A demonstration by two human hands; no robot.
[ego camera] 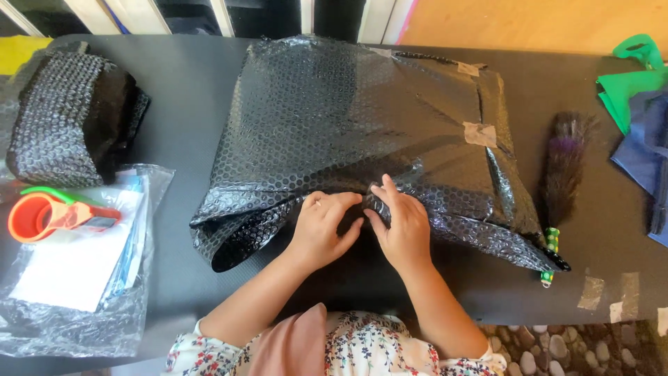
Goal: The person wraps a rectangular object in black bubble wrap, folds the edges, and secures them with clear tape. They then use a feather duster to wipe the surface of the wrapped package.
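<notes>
A big parcel wrapped in black bubble wrap (348, 125) lies in the middle of the dark table (181, 97), with strips of clear tape on its right side. My left hand (323, 226) and my right hand (400, 223) meet at its near edge. Both pinch and press a fold of the bubble wrap there. The thumbs point toward each other. The wrap's near left corner (229, 244) hangs open and loose.
A roll of black bubble wrap (69, 115) sits at the far left. An orange tape dispenser (49, 214) rests on clear plastic bags with papers (76, 271). A dark feather duster (562, 181) lies right of the parcel. Green and blue cloth (640, 104) sits far right. Tape pieces (612, 291) stick near the table's front edge.
</notes>
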